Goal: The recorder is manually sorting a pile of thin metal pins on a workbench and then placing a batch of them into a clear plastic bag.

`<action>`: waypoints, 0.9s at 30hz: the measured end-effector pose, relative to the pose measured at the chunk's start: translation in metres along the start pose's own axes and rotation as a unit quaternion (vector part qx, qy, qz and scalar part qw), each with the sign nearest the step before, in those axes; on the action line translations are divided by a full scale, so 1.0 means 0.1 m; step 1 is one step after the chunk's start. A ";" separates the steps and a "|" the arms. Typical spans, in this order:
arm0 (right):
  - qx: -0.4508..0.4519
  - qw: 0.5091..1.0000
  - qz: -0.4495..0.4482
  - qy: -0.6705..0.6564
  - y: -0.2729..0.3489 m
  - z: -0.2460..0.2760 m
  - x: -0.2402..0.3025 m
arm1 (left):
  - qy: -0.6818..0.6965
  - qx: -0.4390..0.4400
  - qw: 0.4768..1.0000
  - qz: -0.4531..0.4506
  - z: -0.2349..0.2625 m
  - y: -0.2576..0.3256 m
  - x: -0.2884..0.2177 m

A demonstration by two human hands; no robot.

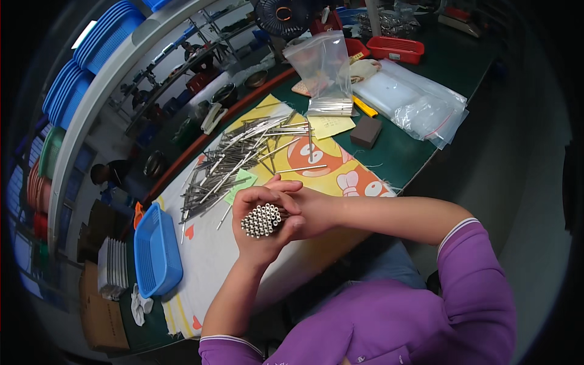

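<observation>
My left hand (258,240) is closed around a bundle of thin metal tubes (262,220), whose open ends face the camera. My right hand (307,210) is wrapped over the far side of the same bundle, fingers overlapping the left hand's. Just beyond both hands, a loose pile of the same metal tubes (234,161) is spread over a yellow and white cloth (334,176) on the table. A clear plastic bag (322,76) stands upright further back with tubes lying at its bottom.
A blue plastic basket (155,252) sits at the left of the cloth. A dark block (366,131), a yellow paper note (330,126), clear bags (420,103), red trays (395,48) and a fan (283,15) lie on the green table. Shelves and another person are at far left.
</observation>
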State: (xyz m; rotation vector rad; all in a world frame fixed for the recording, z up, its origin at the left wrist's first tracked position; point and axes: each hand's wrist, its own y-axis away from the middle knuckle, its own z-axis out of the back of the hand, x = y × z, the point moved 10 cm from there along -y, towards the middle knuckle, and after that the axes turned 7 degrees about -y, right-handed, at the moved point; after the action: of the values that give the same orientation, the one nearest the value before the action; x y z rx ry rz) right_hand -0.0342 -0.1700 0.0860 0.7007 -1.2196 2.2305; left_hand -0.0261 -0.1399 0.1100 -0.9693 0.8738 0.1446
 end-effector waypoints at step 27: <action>-0.168 0.851 -0.281 -0.411 0.11 0.05 -1.37 | -0.081 -0.078 0.983 0.144 1.03 -0.28 0.93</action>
State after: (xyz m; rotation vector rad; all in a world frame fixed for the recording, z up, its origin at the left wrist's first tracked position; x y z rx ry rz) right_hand 0.0611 -0.2041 -0.0064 1.6968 -1.4567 1.1808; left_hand 0.1084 -0.1016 0.0904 -0.9573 0.8579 0.5384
